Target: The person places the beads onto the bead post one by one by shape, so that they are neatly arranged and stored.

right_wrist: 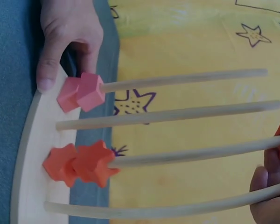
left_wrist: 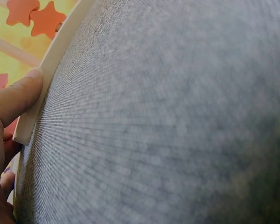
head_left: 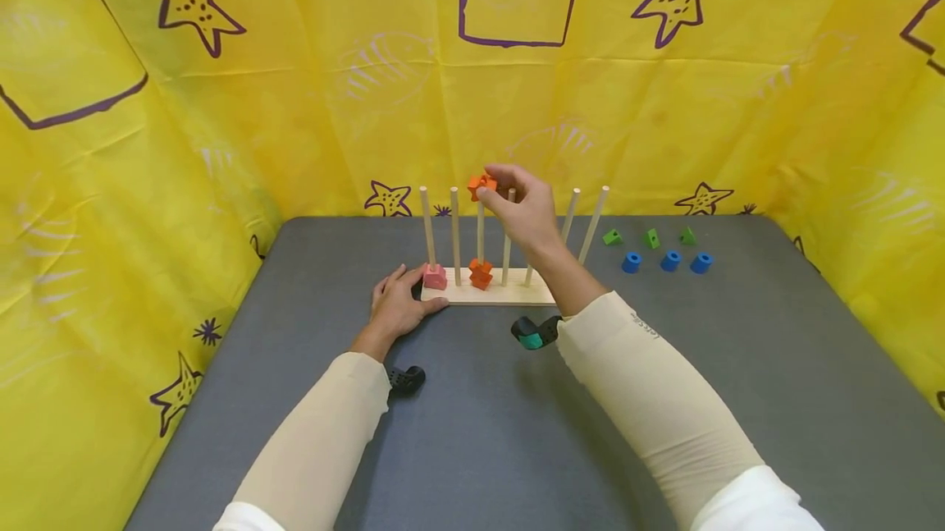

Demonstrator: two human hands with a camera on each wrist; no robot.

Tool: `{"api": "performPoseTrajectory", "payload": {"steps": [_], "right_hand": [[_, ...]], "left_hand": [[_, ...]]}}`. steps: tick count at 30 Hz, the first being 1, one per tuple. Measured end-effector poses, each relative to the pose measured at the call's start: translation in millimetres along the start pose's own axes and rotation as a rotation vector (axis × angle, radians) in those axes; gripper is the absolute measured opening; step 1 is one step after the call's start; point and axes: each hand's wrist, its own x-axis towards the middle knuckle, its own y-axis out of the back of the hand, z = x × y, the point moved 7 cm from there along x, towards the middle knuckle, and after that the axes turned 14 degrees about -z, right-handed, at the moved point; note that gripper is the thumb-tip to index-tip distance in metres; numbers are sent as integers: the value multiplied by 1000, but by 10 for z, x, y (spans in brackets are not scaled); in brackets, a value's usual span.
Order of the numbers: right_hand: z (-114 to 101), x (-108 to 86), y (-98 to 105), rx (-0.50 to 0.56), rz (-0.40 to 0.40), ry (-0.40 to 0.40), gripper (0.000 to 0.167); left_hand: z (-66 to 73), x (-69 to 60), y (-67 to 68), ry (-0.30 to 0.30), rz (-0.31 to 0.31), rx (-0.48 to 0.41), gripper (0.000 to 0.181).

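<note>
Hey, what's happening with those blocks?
A person's left hand grips the end of a wooden base with posts. Their right hand pinches an orange star at the tip of the third post from the left; two more orange stars sit low on that post. Pink blocks are on the first post. Green blocks and blue blocks are on the table.

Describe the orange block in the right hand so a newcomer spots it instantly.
On the grey table, find the wooden peg rack and take the third peg from the left in the head view. Follow it to its tip, where the right hand pinches an orange star block. Two orange stars sit at that peg's base; this one alone is held.
</note>
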Motion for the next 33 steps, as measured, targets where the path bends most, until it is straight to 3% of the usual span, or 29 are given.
{"api": "performPoseTrajectory", "payload": {"steps": [11, 33], "right_hand": [[193, -95, -49, 110, 8, -42, 40], [653, -255, -142, 134, 46, -72, 41]], "left_hand": [[4, -7, 1, -8, 5, 14, 83], [-8, 6, 3, 3, 8, 17, 84]]}}
